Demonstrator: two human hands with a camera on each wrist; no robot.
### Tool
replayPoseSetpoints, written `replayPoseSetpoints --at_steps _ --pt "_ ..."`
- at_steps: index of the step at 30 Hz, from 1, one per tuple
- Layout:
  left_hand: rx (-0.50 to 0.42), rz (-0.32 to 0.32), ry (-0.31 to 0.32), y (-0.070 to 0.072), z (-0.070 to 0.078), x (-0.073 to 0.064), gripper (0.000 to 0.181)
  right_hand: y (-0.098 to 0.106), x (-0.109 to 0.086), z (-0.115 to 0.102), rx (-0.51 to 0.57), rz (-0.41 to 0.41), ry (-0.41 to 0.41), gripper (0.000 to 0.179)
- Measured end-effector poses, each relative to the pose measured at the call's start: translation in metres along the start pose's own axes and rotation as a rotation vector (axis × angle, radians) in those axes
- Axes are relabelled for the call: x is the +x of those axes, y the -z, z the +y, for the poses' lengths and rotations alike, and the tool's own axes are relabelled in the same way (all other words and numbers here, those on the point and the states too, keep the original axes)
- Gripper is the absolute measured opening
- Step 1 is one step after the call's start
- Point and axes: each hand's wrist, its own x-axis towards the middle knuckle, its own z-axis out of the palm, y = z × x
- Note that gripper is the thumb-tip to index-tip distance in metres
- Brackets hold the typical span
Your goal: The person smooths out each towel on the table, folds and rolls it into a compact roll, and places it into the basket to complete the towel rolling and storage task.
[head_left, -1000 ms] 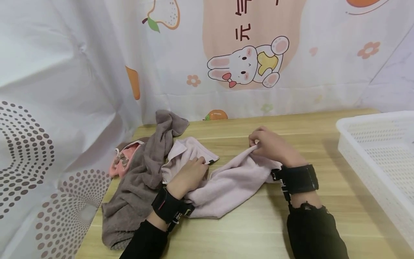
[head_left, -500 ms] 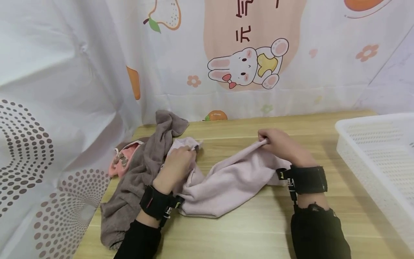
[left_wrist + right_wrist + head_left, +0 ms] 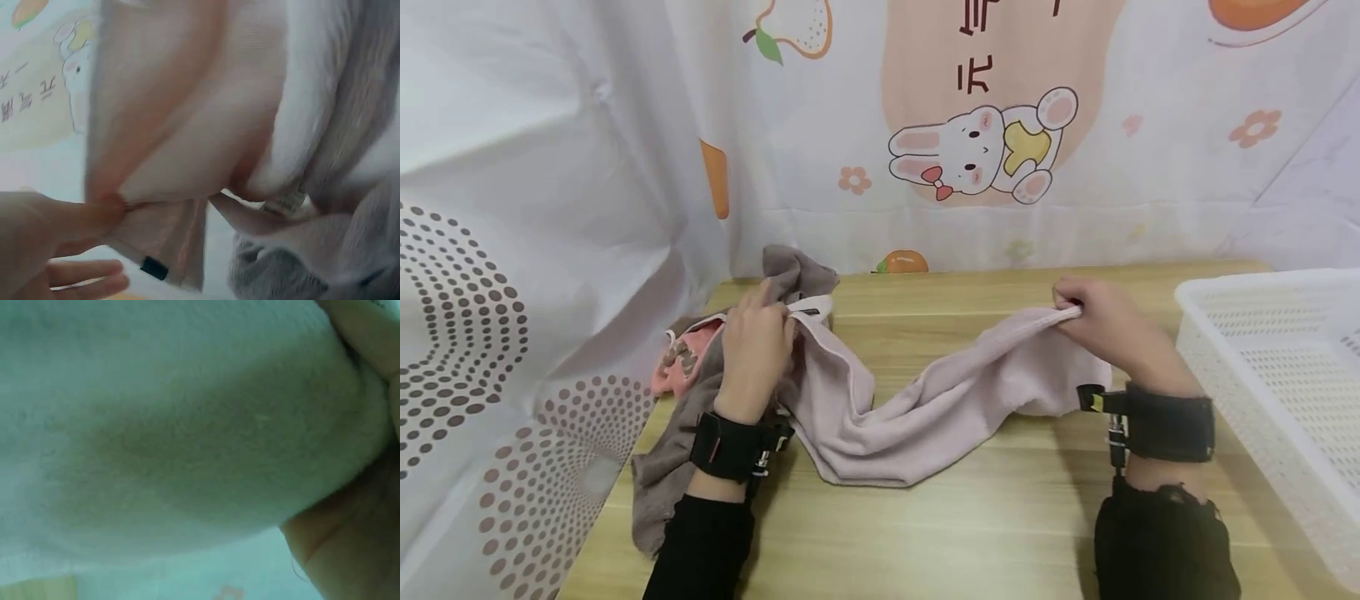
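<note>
A pale pink towel (image 3: 917, 433) hangs in a sagging curve between both hands, its middle low over the table. My left hand (image 3: 752, 354) pinches its left end, above a heap with a grey-brown towel (image 3: 662, 500). In the left wrist view, thumb and finger grip the cloth's edge near a small black tag (image 3: 154, 268); the other fingers stand loose. The right hand (image 3: 1108, 329) grips the other end by the edge, in front of the white basket. The right wrist view is mostly filled by cloth, with part of that hand beside it.
A coral-pink cloth (image 3: 688, 358) with a brown pattern lies left of the grey-brown towel. On the right stands a white plastic basket (image 3: 1262, 400). A printed curtain (image 3: 820, 200) borders the wooden table (image 3: 970, 533) at the back and left.
My left hand has moved left and up, drawing the pink towel's left end over the grey-brown towel. The right hand has moved right with its end, so the towel is stretched wider.
</note>
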Motion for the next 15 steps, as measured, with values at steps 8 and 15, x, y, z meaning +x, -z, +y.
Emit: replayPoseSetpoints --at_steps 8,15 --pt "-0.101 0.263 -0.002 0.01 -0.023 0.003 0.018 0.035 -0.042 0.001 -0.12 0.053 -0.049 0.04" --pt "-0.148 0.303 0.195 0.03 -0.053 0.005 0.02 0.058 -0.055 -0.012 -0.125 0.066 -0.084 0.045"
